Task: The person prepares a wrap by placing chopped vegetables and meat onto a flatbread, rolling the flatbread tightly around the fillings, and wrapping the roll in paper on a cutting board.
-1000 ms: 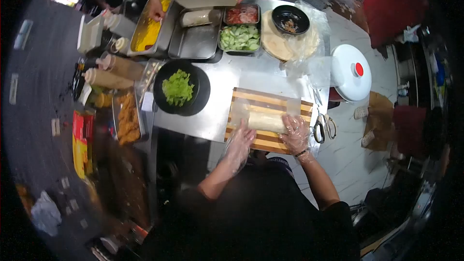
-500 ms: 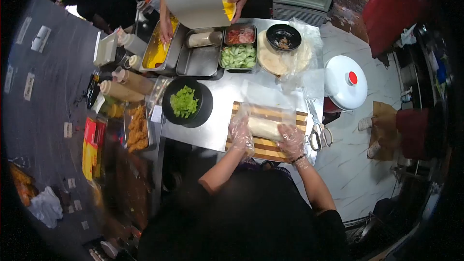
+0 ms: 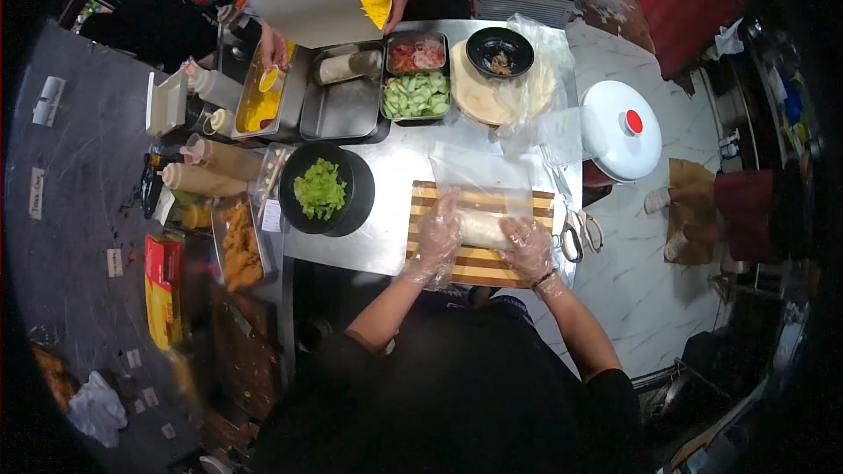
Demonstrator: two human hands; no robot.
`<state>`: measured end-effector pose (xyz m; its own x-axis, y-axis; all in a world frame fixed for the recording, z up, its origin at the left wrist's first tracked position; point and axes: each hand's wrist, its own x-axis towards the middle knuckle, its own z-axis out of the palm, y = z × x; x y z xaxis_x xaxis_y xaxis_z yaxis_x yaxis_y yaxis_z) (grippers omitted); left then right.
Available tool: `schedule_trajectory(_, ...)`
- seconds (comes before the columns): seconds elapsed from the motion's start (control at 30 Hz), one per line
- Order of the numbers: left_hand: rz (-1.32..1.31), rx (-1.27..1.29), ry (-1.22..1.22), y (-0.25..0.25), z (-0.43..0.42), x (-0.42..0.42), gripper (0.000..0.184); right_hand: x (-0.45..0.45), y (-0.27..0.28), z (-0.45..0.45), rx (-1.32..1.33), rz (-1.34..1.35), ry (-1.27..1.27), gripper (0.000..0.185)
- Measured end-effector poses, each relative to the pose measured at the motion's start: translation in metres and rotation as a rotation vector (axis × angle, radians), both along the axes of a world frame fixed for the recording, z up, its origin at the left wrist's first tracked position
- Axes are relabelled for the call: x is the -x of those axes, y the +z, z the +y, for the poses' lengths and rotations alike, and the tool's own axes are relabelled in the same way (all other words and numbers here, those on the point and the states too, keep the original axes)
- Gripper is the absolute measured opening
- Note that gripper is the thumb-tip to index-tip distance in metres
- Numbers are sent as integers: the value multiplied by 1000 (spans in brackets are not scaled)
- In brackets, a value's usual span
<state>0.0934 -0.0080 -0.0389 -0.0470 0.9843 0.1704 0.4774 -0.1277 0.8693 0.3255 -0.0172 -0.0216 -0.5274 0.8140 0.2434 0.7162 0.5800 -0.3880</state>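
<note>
A rolled tortilla wrap (image 3: pixel 482 229) lies lengthwise on a striped wooden cutting board (image 3: pixel 492 274). My left hand (image 3: pixel 439 235), in a clear plastic glove, is closed around its left end. Around the right end curls my right hand (image 3: pixel 528 246), gloved the same way. Just beyond the wrap, a translucent sheet (image 3: pixel 479 174) covers the board's far edge and part of the steel table (image 3: pixel 392 177). The palms and finger undersides are hidden.
Scissors (image 3: pixel 575 237) lie right of the board. To the left is a black bowl of lettuce (image 3: pixel 320 190). Behind stand a cucumber tray (image 3: pixel 416 96), a steel pan (image 3: pixel 342 114) holding another roll, and flatbreads (image 3: pixel 479 96). Across the table, a co-worker's hands hold a carton (image 3: pixel 307 10) and a yellow scoop (image 3: pixel 269 79).
The view has shifted slightly. Both my hands stay at the wrap's ends, the left fingers now further over it. The co-worker's scoop has come into clearer view above the yellow food.
</note>
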Motion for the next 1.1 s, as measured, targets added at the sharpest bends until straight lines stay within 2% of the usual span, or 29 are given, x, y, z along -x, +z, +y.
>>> schedule_trajectory(0.03,-3,2,-2,8,0,1,46,0,2,0,11,10,9,64)
schedule_trajectory(0.1,290,-48,-186,39,2,4,60,0,5,2,25,15,14,62)
schedule_trajectory(0.13,286,-48,-191,43,5,8,60,0,6,3,39,23,23,61)
schedule_trajectory(0.2,509,106,-514,49,13,15,84,2,5,2,41,-4,6,61)
schedule_trajectory(0.23,506,105,-518,45,14,17,84,4,7,3,43,-27,-4,61)
schedule_trajectory(0.3,771,45,-650,38,16,18,82,7,14,2,46,-56,-25,62)
schedule_trajectory(0.4,864,75,-598,37,11,9,83,13,15,3,91,-177,-60,66)
schedule_trajectory(0.47,849,27,-580,38,10,7,80,13,5,3,136,-271,-76,68)
schedule_trajectory(0.53,834,-13,-563,40,9,6,77,15,-5,1,26,-157,-95,72)
schedule_trajectory(0.6,758,-128,-562,42,10,6,60,14,-6,0,22,-158,-102,71)
schedule_trajectory(0.73,807,-14,-618,43,-9,5,51,9,-4,-11,45,-208,-21,70)
schedule_trajectory(0.8,819,-140,-634,39,-21,8,47,10,6,-20,92,-228,-5,72)
schedule_trajectory(0.93,776,-28,-641,50,-27,4,47,23,23,-27,92,-237,16,80)
schedule_trajectory(1.0,546,-19,-549,46,-24,4,49,29,24,-25,102,-287,26,81)
schedule_trajectory(1.1,393,-38,-583,58,-22,17,49,31,28,-23,130,-362,46,79)
